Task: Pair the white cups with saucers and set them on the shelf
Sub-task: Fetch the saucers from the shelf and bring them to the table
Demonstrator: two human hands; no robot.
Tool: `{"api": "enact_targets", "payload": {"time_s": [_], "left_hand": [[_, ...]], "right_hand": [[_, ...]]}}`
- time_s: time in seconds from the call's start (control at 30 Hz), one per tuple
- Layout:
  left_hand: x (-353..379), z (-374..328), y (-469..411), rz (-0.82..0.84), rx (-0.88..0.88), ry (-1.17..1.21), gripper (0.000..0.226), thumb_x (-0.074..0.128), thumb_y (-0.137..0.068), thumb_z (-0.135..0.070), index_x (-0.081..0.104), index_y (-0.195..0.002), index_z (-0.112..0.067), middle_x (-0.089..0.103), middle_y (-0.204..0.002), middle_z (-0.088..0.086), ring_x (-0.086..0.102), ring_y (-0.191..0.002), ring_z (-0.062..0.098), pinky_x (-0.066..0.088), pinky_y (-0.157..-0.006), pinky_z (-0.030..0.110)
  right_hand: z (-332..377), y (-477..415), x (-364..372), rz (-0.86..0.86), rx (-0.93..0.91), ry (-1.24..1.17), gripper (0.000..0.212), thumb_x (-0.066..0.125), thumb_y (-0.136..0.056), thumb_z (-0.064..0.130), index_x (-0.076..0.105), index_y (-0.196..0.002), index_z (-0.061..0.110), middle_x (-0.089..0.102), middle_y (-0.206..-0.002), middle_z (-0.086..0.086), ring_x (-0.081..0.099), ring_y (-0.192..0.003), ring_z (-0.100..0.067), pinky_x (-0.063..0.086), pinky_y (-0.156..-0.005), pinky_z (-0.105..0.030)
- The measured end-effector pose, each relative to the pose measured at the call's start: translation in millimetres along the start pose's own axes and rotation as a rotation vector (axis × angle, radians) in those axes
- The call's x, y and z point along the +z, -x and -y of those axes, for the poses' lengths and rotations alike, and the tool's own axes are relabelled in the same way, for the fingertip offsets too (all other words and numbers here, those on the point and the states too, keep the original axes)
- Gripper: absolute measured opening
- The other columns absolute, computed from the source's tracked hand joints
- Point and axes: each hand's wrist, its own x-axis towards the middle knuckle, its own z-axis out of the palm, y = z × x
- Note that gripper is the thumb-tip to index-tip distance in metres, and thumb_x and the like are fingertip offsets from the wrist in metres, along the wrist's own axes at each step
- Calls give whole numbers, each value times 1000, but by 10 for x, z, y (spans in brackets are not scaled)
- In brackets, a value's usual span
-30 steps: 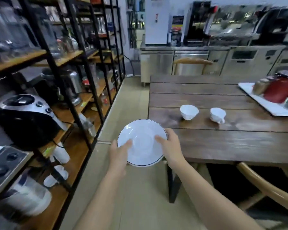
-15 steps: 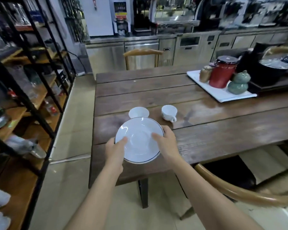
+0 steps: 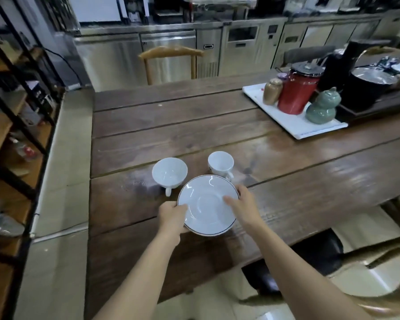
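Two hands, left (image 3: pixel 171 215) and right (image 3: pixel 244 205), grip a saucer (image 3: pixel 206 206) just before two cups (image 3: pixel 169 172) on the table (image 3: pixel 286 185).

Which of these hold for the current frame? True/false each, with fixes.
1. Both hands hold the white gold-rimmed saucer. True: left hand, right hand.
2. A cup already sits on that saucer. False: it is bare.
3. Two white ceramic cups stand on the dark wooden table. True.
4. The red metal canister stands beside the cups. False: it is on the white tray, far right.
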Motion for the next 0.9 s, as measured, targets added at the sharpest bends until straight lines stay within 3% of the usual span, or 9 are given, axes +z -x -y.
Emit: {"api": "enact_targets", "payload": {"time_s": [0.07, 0.17, 0.33, 0.5, 0.63, 0.73, 0.83, 0.9], "left_hand": [[20, 4, -80, -17, -21, -6, 19, 53, -85, -1, 54, -69, -12, 59, -74, 5, 58, -65, 17, 48, -37, 24], [78, 22, -208, -47, -45, -6, 15, 55, -86, -5, 53, -76, -16, 56, -82, 2, 56, -71, 16, 50, -47, 29], [154, 105, -277, -117, -102, 4, 7, 56, -86, -6, 58, -86, -13, 58, -87, 4, 58, -80, 21, 54, -56, 33], [211, 187, -318, -207, -121, 25, 9, 57, -85, -5, 59, -91, -12, 59, -83, 0, 56, -72, 14, 53, -56, 33], [232, 190, -329, -263, -103, -4, 20, 57, -84, -3, 58, -70, -18, 59, -75, -2, 56, -66, 13, 52, -52, 30], [248, 224, -349, -278, -86, -79, 23, 53, -82, -2, 53, -61, -11, 55, -68, 5, 49, -62, 24, 49, -60, 31], [255, 231, -351, -275, -20, -360, 7, 57, -82, -11, 54, -86, -16, 50, -79, 2, 48, -78, 25, 40, -68, 31], [228, 250, -357, -308, 26, -558, 19, 60, -84, -21, 51, -100, -15, 48, -95, -2, 51, -91, 22, 42, -73, 33]], "right_hand": [[-62, -104, -7, 2, 34, 23, 26, 61, -78, 12, 56, -103, 11, 59, -84, 6, 57, -84, -21, 45, -70, -34], [-167, -252, 33, 34, 46, 49, 17, 61, -79, 14, 50, -92, 18, 54, -77, 13, 53, -76, -14, 37, -55, -22], [-338, -411, 105, 125, 66, 82, 16, 61, -83, 15, 47, -90, 17, 53, -76, 11, 51, -76, -15, 32, -51, -17], [-391, -478, 98, 201, 5, 213, 25, 59, -85, 22, 51, -105, 11, 53, -100, -1, 53, -92, -20, 37, -71, -29], [-422, -505, 79, 225, -24, 316, 30, 58, -86, 27, 51, -107, 7, 55, -112, -10, 55, -100, -28, 44, -82, -39], [-416, -542, 57, 263, -20, 352, 35, 59, -85, 28, 52, -110, 4, 53, -117, -14, 55, -104, -31, 45, -87, -44], [-391, -519, 49, 238, -38, 420, 48, 58, -86, 31, 41, -123, 6, 44, -126, -12, 52, -109, -34, 44, -88, -45], [-389, -456, 41, 164, -115, 514, 45, 56, -86, 33, 40, -120, 8, 45, -122, -10, 57, -101, -35, 43, -76, -41]]}}
